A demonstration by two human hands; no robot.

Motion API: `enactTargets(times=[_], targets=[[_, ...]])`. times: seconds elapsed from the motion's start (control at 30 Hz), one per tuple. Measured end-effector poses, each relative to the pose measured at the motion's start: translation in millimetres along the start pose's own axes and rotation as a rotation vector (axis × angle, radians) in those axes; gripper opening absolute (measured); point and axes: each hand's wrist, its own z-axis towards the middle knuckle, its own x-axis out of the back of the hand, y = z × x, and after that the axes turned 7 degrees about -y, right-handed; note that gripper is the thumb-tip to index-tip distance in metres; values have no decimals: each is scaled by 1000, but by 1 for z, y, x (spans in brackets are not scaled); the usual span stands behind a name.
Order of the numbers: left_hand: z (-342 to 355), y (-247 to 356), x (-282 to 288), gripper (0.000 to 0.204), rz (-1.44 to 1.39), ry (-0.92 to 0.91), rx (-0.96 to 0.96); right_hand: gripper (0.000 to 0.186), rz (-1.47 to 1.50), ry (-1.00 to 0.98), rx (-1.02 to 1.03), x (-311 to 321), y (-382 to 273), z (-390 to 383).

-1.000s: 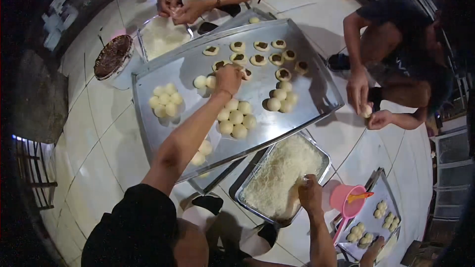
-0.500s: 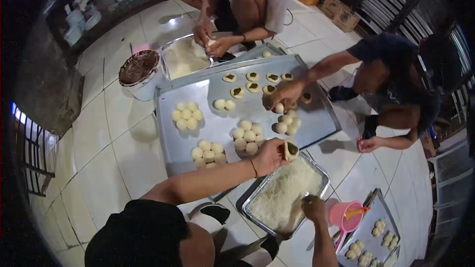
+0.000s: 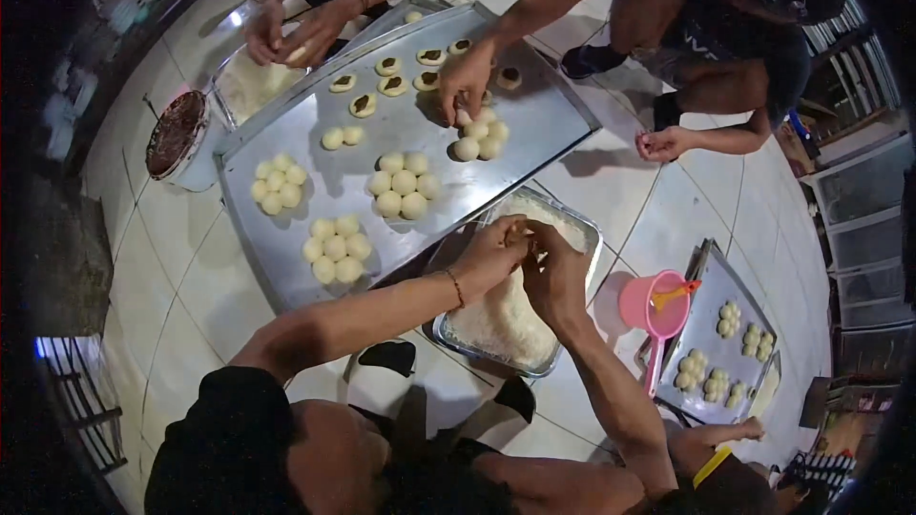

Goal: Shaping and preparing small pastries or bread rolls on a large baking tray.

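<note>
left hand (image 3: 496, 253): curled inward, meeting or nearly meeting the right fingertips; cannot tell whether gripping anything.
right hand (image 3: 555, 277): bent toward the left fingertips; grip equally impossible to tell.
white shreds (image 3: 510, 324): below the fingers, in a metal pan (image 3: 588, 219); best worked over closely, to catch crumbs.
filled dough rounds (image 3: 391, 86): beyond the fingertips, to the left; likely soft, so pinch lightly and evenly.
dough balls (image 3: 403, 186): left of the fingertips, near; avoid brushing with the wrist.

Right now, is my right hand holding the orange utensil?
No, the orange utensil rests in the pink dipper, apart from the right hand.
</note>
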Motion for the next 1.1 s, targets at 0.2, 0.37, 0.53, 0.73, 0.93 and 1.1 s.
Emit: enactTargets(times=[0.2,0.37,0.53,0.73,0.93,1.1], targets=[[-5,17,2,35,139,-75,9,29,216,-29,-196,26,-1,-12],[-5,23,-2,36,171,-141,40,28,585,-30,-246,28,7,-20],[-10,32,-10,37,213,-118,36,23,526,0,-171,15,8,-22],[-21,53,-19,55,1102,-182,15,19,-228,226,362,13,-4,-17],[-28,40,-31,69,1023,-269,-584,17,-15,251,233,25,-24,-16],[-28,57,-18,69,886,-91,-187,16,106,37,41,27,-30,-16]])
